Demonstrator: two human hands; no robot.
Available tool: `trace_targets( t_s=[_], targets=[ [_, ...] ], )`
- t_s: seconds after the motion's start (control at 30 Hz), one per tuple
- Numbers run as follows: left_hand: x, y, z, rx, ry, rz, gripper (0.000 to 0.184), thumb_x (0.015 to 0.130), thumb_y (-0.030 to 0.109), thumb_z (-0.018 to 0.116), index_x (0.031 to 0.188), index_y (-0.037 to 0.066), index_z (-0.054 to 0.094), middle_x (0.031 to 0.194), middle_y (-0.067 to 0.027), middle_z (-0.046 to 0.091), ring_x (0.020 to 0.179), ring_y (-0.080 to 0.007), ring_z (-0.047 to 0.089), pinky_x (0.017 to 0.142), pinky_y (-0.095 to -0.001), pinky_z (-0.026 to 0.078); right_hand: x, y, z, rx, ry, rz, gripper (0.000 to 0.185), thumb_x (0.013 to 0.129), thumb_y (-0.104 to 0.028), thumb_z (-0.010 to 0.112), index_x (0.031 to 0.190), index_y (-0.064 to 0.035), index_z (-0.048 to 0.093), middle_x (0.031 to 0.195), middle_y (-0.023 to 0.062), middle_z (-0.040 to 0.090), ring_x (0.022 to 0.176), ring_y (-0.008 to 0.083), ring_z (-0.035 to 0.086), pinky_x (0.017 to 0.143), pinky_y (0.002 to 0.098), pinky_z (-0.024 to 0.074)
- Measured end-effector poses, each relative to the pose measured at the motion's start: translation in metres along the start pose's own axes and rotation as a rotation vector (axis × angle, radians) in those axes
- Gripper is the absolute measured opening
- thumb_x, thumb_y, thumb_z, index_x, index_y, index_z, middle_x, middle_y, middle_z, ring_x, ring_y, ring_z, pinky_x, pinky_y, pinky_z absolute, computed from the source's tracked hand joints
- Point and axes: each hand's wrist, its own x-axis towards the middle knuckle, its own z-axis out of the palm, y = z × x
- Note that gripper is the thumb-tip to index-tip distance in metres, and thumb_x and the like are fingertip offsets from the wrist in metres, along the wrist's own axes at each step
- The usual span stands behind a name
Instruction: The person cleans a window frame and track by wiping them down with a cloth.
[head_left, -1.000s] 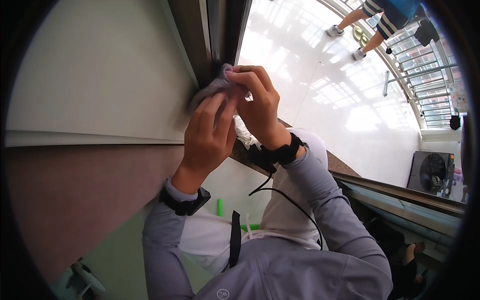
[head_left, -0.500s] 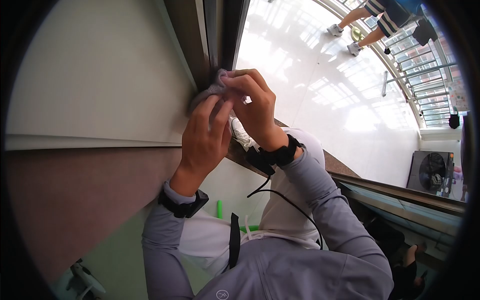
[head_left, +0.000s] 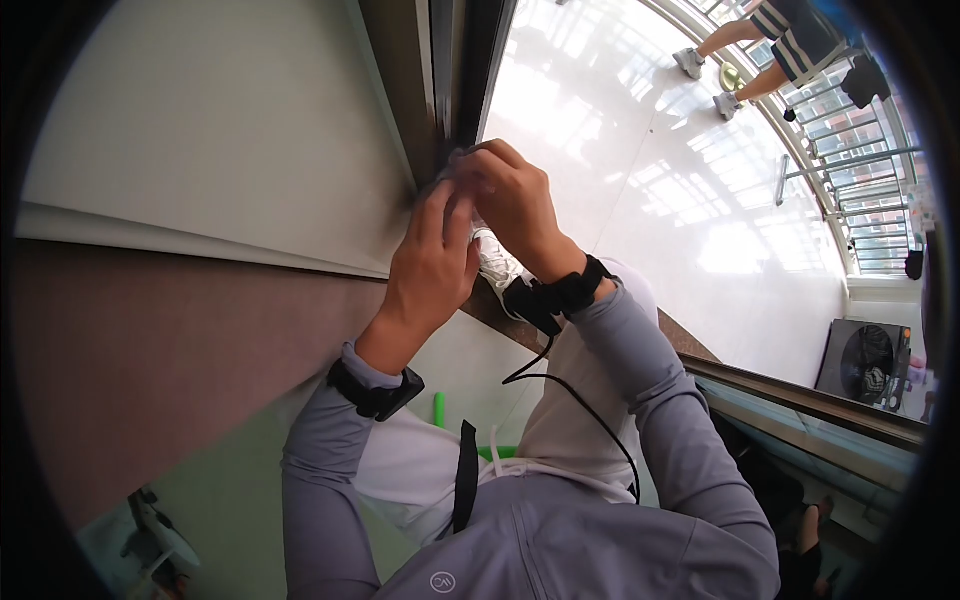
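Observation:
A greyish-purple cloth (head_left: 447,172), bunched up and largely hidden by fingers, is pressed at the dark sliding-door frame (head_left: 447,75). My right hand (head_left: 512,198) curls its fingers around the upper part of the cloth. Just below and to the left, my left hand (head_left: 432,258) has bent fingers closed on the near part, its fingertips blurred. Both hands are close together, almost touching. Each wrist wears a black strap, and a black cable (head_left: 580,385) runs down from the right one.
A pale panel (head_left: 220,130) stands left of the frame. Under my hands is a white shoe (head_left: 497,262) by the dark sill. A glossy tiled floor (head_left: 640,200) extends right, where another person's legs (head_left: 735,40) stand near the railing. A black fan unit (head_left: 865,362) sits at the right.
The view has shifted slightly, so the frame and hands appear farther right. My hands have drawn closer around the cloth, and less of it shows now.

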Motion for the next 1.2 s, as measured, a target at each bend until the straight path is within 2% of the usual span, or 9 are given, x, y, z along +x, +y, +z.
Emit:
trace_targets(
  t_s=[0.07, 0.23, 0.47, 0.63, 0.73, 0.87, 1.0, 1.1, 1.2],
  targets=[
    [0.005, 0.002, -0.009, 0.050, 0.091, 0.113, 0.060, 0.078, 0.006, 0.064, 0.132, 0.000, 0.040, 0.129, -0.0182, 0.042, 0.116, -0.0335, 0.048, 0.095, -0.0387, 0.045, 0.007, -0.009, -0.002, 0.037, 0.201, -0.088, 0.019, 0.073, 0.003, 0.069, 0.089, -0.0056, 0.066, 0.088, 0.0060, 0.063, 0.073, 0.0240, 0.066, 0.062, 0.0297, 0.0531],
    [0.006, 0.002, -0.008, 0.083, 0.111, 0.116, 0.060, 0.077, 0.005, 0.064, 0.132, 0.000, 0.040, 0.130, -0.0176, 0.041, 0.115, -0.0329, 0.049, 0.095, -0.0388, 0.044, 0.004, -0.014, 0.010, 0.138, 0.252, 0.069, 0.015, 0.075, 0.003, 0.068, 0.087, -0.0045, 0.067, 0.084, 0.0067, 0.064, 0.072, 0.0218, 0.067, 0.062, 0.0284, 0.0525],
    [-0.001, -0.005, 0.014, -0.043, -0.122, -0.092, 0.062, 0.077, 0.008, 0.066, 0.132, -0.001, 0.038, 0.128, -0.0194, 0.041, 0.115, -0.0343, 0.048, 0.096, -0.0408, 0.043, -0.009, 0.016, 0.018, -0.023, -0.108, 0.256, 0.009, 0.075, -0.002, 0.064, 0.083, -0.0051, 0.067, 0.085, 0.0109, 0.064, 0.069, 0.0332, 0.063, 0.063, 0.0364, 0.0516],
    [0.003, -0.002, 0.010, -0.003, 0.039, 0.028, 0.060, 0.077, 0.006, 0.065, 0.132, 0.000, 0.039, 0.126, -0.0208, 0.041, 0.114, -0.0366, 0.048, 0.094, -0.0417, 0.044, -0.005, 0.003, 0.011, 0.045, 0.055, 0.115, 0.015, 0.074, 0.000, 0.066, 0.089, -0.0049, 0.068, 0.086, 0.0098, 0.064, 0.071, 0.0286, 0.065, 0.062, 0.0328, 0.0530],
    [0.010, 0.001, -0.007, 0.021, 0.198, 0.138, 0.058, 0.077, 0.004, 0.063, 0.131, 0.002, 0.041, 0.126, -0.0200, 0.042, 0.113, -0.0357, 0.049, 0.093, -0.0415, 0.045, 0.007, -0.018, 0.004, 0.167, 0.256, -0.013, 0.018, 0.076, 0.003, 0.069, 0.093, -0.0046, 0.069, 0.087, 0.0080, 0.063, 0.069, 0.0195, 0.066, 0.059, 0.0258, 0.0516],
    [0.010, -0.005, -0.007, 0.086, 0.271, 0.195, 0.054, 0.077, 0.002, 0.062, 0.129, 0.003, 0.044, 0.124, -0.0176, 0.045, 0.113, -0.0333, 0.050, 0.092, -0.0401, 0.045, 0.006, -0.030, 0.009, 0.112, 0.312, 0.094, 0.015, 0.075, 0.002, 0.069, 0.089, -0.0044, 0.066, 0.081, 0.0071, 0.060, 0.065, 0.0191, 0.065, 0.056, 0.0270, 0.0508],
    [0.009, -0.008, -0.004, 0.031, 0.257, 0.168, 0.052, 0.078, 0.001, 0.062, 0.127, 0.003, 0.046, 0.123, -0.0156, 0.047, 0.110, -0.0323, 0.051, 0.091, -0.0396, 0.045, 0.002, -0.027, 0.008, 0.021, 0.272, 0.128, 0.013, 0.074, 0.001, 0.069, 0.085, -0.0034, 0.064, 0.079, 0.0083, 0.059, 0.065, 0.0234, 0.065, 0.057, 0.0303, 0.0513],
    [0.006, -0.008, 0.001, -0.004, 0.218, 0.116, 0.050, 0.078, 0.000, 0.062, 0.125, 0.003, 0.047, 0.121, -0.0153, 0.047, 0.109, -0.0323, 0.052, 0.090, -0.0396, 0.046, -0.004, -0.017, 0.010, 0.072, 0.132, 0.200, 0.015, 0.077, 0.007, 0.065, 0.091, 0.0024, 0.063, 0.083, 0.0085, 0.059, 0.072, 0.0137, 0.062, 0.062, 0.0239, 0.0513],
    [0.000, -0.009, -0.004, -0.048, 0.188, 0.104, 0.048, 0.077, 0.000, 0.063, 0.123, 0.003, 0.048, 0.118, -0.0152, 0.049, 0.107, -0.0325, 0.053, 0.088, -0.0396, 0.047, -0.007, -0.012, 0.009, 0.151, 0.086, 0.185, 0.016, 0.077, 0.007, 0.065, 0.092, 0.0041, 0.063, 0.084, 0.0092, 0.059, 0.075, 0.0139, 0.062, 0.063, 0.0247, 0.0529]
  ],
)
